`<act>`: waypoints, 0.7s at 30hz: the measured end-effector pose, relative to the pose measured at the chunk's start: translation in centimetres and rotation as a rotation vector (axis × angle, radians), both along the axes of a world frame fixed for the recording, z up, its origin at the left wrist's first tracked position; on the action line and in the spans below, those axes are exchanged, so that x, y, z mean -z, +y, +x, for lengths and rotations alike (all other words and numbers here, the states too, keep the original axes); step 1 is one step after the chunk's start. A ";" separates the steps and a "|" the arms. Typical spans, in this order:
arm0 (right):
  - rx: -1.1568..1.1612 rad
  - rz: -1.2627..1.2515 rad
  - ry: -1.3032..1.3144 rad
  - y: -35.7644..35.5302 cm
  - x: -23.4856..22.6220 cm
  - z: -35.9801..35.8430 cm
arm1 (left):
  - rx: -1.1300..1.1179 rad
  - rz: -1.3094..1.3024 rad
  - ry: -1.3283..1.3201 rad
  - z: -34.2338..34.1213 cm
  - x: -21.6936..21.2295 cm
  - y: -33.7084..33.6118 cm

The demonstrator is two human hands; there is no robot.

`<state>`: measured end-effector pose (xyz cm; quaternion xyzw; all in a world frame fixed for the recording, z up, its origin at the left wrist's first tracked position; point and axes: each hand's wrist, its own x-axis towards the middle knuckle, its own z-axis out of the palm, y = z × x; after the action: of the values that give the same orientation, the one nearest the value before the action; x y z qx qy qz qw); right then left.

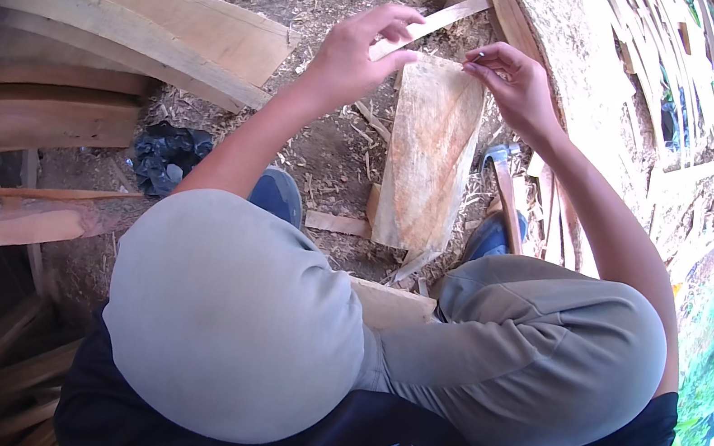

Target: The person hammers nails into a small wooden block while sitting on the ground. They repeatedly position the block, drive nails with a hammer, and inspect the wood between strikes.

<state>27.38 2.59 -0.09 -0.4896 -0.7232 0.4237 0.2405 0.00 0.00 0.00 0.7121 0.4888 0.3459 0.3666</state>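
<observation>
A pale, rough-faced wooden board (429, 151) stretches away from me between my two shoes. At its far left corner is my left hand (358, 52), with thumb and fingers apart. A narrow wooden strip (445, 21) shows in the gap between them; I see no grip on it. Over the far right corner, my right hand (518, 86) pinches a small, dark, nail-like piece (479, 56) between thumb and fingertips. Beside the board on the right, a hammer (508, 189) leans with its head up and its wooden handle against my right shoe.
Long curved planks (158, 13) are stacked at the left, near a crumpled black plastic bag (167, 155). Wood chips litter the dirt floor (322, 150). At the far right, a pale mound (581, 54) rises beside many thin slats (653, 64). Offcuts lie around the board.
</observation>
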 end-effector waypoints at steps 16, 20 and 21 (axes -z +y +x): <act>-0.061 0.214 -0.080 -0.8 0.3 0.3 | 0.093 -0.197 -0.050 2.0 5.3 -0.8; -0.074 0.247 -0.072 -0.9 0.2 0.5 | 0.182 -0.351 -0.110 1.4 5.8 0.6; -0.066 0.239 -0.074 -1.0 0.2 0.5 | 0.188 -0.372 -0.139 1.4 5.7 0.5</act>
<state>27.83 1.56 -0.27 -0.4485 -0.7926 0.3241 0.2561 1.37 0.52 -5.68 0.6493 0.4491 0.2622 0.5550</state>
